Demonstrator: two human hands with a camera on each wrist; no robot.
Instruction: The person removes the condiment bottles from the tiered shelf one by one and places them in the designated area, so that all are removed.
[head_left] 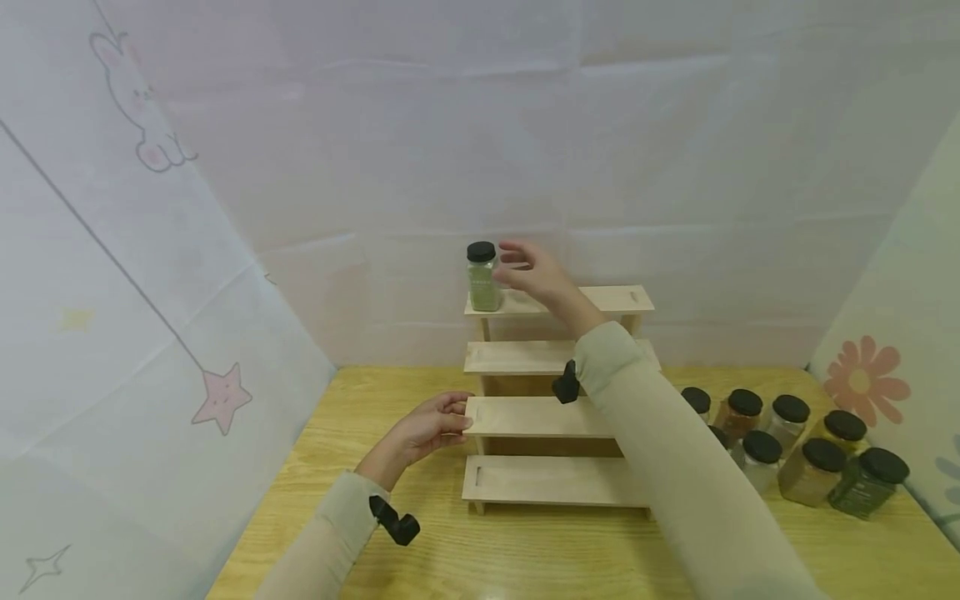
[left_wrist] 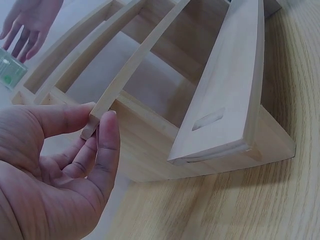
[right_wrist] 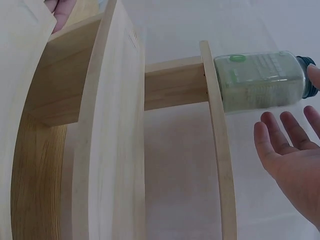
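Observation:
A spice jar (head_left: 485, 283) with a black lid and green contents stands upright at the left end of the top step of a wooden tiered shelf (head_left: 551, 414). Just right of the jar is my right hand (head_left: 536, 271), its fingers spread and loosely bent. In the right wrist view the fingers (right_wrist: 285, 132) are apart from the glass, while the thumb overlaps the lid; contact there is unclear. My left hand (head_left: 431, 429) pinches the left end of a lower shelf board (left_wrist: 132, 65) between thumb and fingers, as the left wrist view shows.
Several more spice jars (head_left: 813, 467) with black lids stand grouped on the wooden table (head_left: 405, 550) to the right of the shelf, partly hidden by my right sleeve (head_left: 675, 450). Behind the shelf hangs a pale sheet (head_left: 420, 167); printed sheets close off both sides.

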